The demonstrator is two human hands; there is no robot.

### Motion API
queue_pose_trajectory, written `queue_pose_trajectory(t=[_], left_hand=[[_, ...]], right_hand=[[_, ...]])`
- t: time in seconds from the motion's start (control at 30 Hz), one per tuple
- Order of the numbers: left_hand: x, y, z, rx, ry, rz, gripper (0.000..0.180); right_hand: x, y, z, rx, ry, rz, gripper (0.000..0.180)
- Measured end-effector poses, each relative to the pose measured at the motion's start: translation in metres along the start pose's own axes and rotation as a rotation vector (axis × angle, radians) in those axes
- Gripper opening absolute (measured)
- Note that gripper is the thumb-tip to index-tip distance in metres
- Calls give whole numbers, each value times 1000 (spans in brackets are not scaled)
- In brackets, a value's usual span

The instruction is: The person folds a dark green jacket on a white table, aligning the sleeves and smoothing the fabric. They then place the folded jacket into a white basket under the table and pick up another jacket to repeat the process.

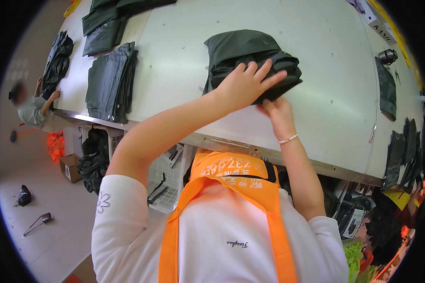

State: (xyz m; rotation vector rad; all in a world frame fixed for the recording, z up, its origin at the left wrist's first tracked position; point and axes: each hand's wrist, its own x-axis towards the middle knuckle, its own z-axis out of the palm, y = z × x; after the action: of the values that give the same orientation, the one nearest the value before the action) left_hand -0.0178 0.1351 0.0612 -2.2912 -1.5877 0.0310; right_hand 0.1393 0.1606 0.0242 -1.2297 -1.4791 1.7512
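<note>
A bundle of smooth dark green fabric (243,45) lies on the pale worktable (184,61) in front of me, its right part gathered into loose folds. Across these folds my left hand (248,85) rests with its fingers spread. Below and to the right, my right hand (279,115) pinches the bundle's near edge, thumb and fingertips partly tucked under the cloth. Whether the bundle is a garment or plain sheeting I cannot tell.
To the left lies a flat stack of dark green pieces (109,82), with more folded ones (104,35) behind it. Another person (33,108) works at the far left edge. At right are a dark flask (387,57) and upright green bundles (403,153). A crate (167,181) sits under the table.
</note>
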Motion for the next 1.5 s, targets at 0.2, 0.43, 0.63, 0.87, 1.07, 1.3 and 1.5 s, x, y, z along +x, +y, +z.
queue_pose_trajectory(t=[0.2,0.43,0.63,0.87,1.07,1.3,1.5], left_hand=[[18,-11,-7,-291,-41,-85,66],[27,-1,2,-359,-114,22,56],[37,31,26,-285,-310,193,50],[60,59,41,-351,-588,272,35],[82,52,60,-555,-435,81,24],[83,54,78,-750,-279,-67,33],[57,97,102,-328,15,-46,40]], right_hand=[[3,-14,-10,-980,126,-893,16],[35,7,-25,-1434,-154,-188,25],[18,0,-88,-1538,-131,-442,30],[15,-14,-107,-1531,-319,-562,20],[-12,49,-31,-1026,-415,-309,16],[-34,45,-11,-654,-88,-478,10],[-38,46,-16,-804,-146,-404,11]])
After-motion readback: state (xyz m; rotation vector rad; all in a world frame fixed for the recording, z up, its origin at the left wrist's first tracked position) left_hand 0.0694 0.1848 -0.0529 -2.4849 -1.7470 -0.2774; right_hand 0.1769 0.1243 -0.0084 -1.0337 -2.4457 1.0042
